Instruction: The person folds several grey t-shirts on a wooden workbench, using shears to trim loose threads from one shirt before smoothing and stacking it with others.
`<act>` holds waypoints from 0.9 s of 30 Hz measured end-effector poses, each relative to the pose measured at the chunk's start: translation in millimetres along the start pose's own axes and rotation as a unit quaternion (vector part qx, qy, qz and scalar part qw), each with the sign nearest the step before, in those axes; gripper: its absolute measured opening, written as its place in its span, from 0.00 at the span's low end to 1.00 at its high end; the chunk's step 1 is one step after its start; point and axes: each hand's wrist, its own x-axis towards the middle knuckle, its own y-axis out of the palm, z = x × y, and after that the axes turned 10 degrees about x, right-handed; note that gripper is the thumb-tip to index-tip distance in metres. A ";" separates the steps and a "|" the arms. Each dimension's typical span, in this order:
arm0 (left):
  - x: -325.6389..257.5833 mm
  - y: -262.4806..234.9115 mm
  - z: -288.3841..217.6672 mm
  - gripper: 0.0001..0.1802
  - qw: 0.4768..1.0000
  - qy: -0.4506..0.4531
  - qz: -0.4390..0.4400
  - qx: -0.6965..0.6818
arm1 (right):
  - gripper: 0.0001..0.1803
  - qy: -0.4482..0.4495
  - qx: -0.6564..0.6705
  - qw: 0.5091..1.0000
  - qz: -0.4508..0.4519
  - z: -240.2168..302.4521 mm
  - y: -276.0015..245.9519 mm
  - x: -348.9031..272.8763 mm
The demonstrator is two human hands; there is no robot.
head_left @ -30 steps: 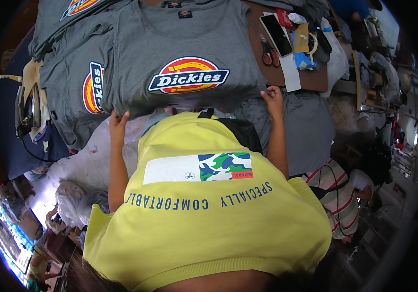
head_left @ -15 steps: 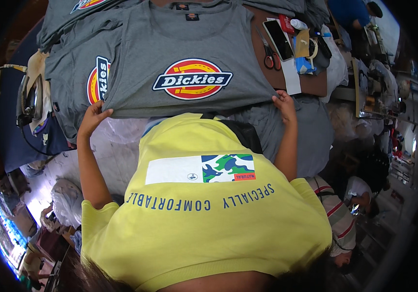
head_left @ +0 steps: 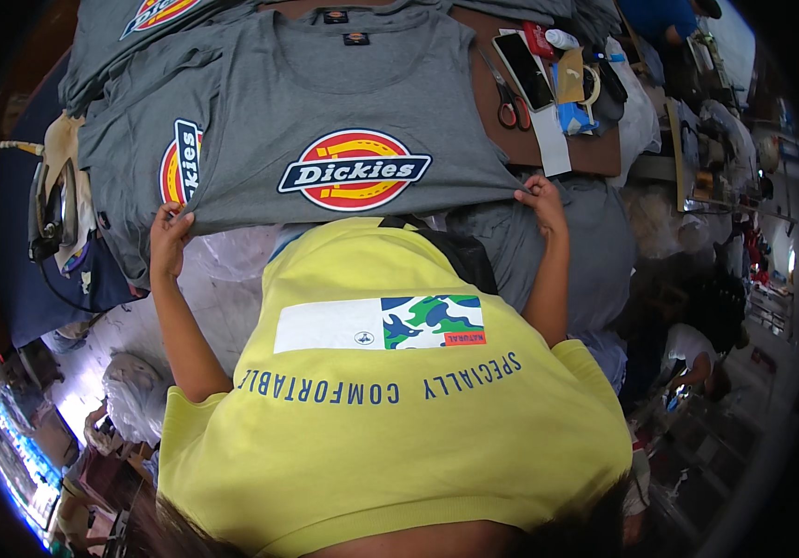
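Holding the grey shirt [head_left: 353,107], left hand [head_left: 170,240] and right hand [head_left: 546,206] are pinching its near corners between fingers [head_left: 539,189].

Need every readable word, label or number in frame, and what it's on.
Locations only, wording uncopied:
Gray shirt pinched by left hand and right hand: large white lettering, oval print, legible.
Gray shirt at left: sideways print, partly covered.
Gray cloth, top left: similar print, cut off.
Yellow top: inverted blue lettering, small red patch lettering, both legible.
Neck tags: too small.
Red packet: too small.
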 end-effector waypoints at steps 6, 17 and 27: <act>5.5 -3.3 15.3 0.19 0.988 -0.009 -0.052 0.145 | 0.15 0.062 -0.084 0.994 -0.035 1.7 3.0 2.0; 36.3 144.4 -47.9 0.19 0.630 0.447 -0.130 0.621 | 0.18 -0.437 -0.423 0.794 0.022 56.4 158.6 36.7; 140.8 148.0 -100.9 0.23 0.608 0.389 -0.084 0.687 | 0.36 -0.398 -0.598 0.695 -0.020 52.8 179.7 122.5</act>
